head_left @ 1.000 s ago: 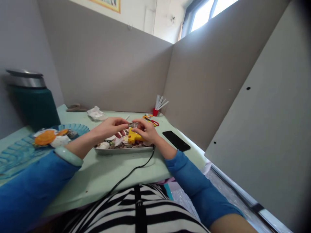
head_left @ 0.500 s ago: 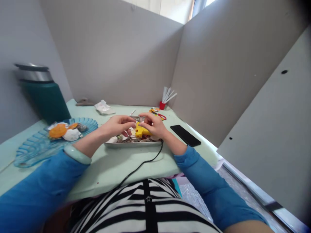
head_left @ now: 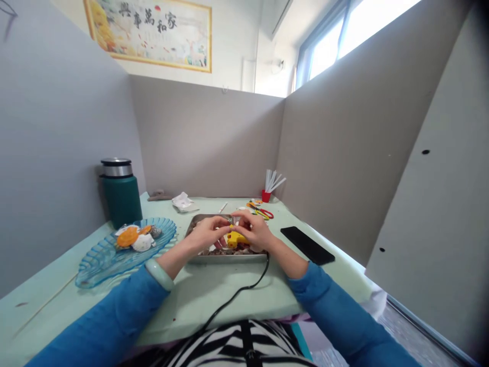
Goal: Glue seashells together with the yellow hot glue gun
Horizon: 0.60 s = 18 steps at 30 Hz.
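Over a metal tray (head_left: 229, 259), my left hand (head_left: 208, 234) and my right hand (head_left: 255, 232) meet fingertip to fingertip. Both have their thumbs and fingers drawn into a pinch. Whatever lies between the fingertips is too small and too covered to name. Just below the hands, a yellow glue gun (head_left: 236, 240) rests in the tray, partly behind my right hand. Its black cord (head_left: 239, 291) runs over the tray's front edge toward my lap. Brown and white shell-like pieces (head_left: 219, 252) cover the tray's bottom.
To the left stand a blue scalloped plate (head_left: 100, 261) with orange and white shells (head_left: 127, 236) and a green bottle (head_left: 123, 201). Scissors (head_left: 264, 212), a red cup of white sticks (head_left: 266, 195) and crumpled paper (head_left: 184, 203) lie behind; a black phone (head_left: 307, 244) is right.
My view has tilted up, bringing a framed picture above the partition into sight. My two hands have come closer, their fingertips now meeting over the tray.
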Each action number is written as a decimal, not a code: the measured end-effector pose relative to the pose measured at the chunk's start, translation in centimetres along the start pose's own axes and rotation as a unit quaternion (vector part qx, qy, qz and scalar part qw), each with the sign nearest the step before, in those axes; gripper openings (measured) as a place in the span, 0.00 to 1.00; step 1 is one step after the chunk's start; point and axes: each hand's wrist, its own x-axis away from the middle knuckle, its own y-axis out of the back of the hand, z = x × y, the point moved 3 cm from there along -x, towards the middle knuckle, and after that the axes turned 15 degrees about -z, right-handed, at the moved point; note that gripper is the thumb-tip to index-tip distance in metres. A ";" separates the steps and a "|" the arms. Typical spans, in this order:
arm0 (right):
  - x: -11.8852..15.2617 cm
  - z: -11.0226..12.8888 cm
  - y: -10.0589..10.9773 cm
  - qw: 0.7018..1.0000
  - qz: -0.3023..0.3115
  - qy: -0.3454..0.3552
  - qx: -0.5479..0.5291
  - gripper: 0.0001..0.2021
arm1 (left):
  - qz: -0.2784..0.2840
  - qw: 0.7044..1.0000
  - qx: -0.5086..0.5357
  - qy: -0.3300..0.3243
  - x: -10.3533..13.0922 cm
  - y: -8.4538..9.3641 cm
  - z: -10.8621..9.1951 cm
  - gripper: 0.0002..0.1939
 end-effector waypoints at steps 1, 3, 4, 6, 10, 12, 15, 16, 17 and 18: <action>0.0 0.1 0.0 1.000 0.003 -0.001 0.005 0.17 | -0.005 1.000 0.004 0.005 0.0 -0.1 0.0 0.21; -0.1 0.4 0.1 1.000 0.003 0.001 0.010 0.17 | -0.023 0.999 0.028 0.013 0.0 0.0 0.1 0.21; -0.1 0.5 0.1 1.000 0.000 0.004 0.014 0.17 | -0.028 0.998 0.044 0.018 0.0 0.0 0.1 0.21; -0.1 0.6 0.1 1.000 -0.003 0.008 0.017 0.16 | -0.021 0.996 0.079 0.028 0.0 0.1 0.2 0.22; -0.1 0.4 -0.2 1.000 0.006 0.010 0.012 0.17 | 0.005 0.989 0.144 0.031 0.1 0.4 0.3 0.22; -0.3 0.3 -0.3 1.000 0.013 0.006 0.013 0.17 | 0.014 0.986 0.160 0.040 0.0 0.6 0.4 0.22; -1.0 0.4 -0.3 0.999 0.027 0.004 0.023 0.17 | 0.019 0.985 0.168 0.034 -0.4 1.0 0.3 0.21; -1.4 0.6 -0.3 0.999 0.037 0.007 0.029 0.16 | 0.021 0.985 0.168 0.034 -0.6 1.1 0.2 0.20; -1.9 0.8 -0.4 0.998 0.047 0.011 0.035 0.16 | 0.021 0.985 0.167 0.037 -0.8 1.3 0.1 0.19; -2.3 0.9 -0.5 0.997 0.066 0.013 0.040 0.15 | 0.020 0.985 0.167 0.043 -1.0 1.5 0.0 0.18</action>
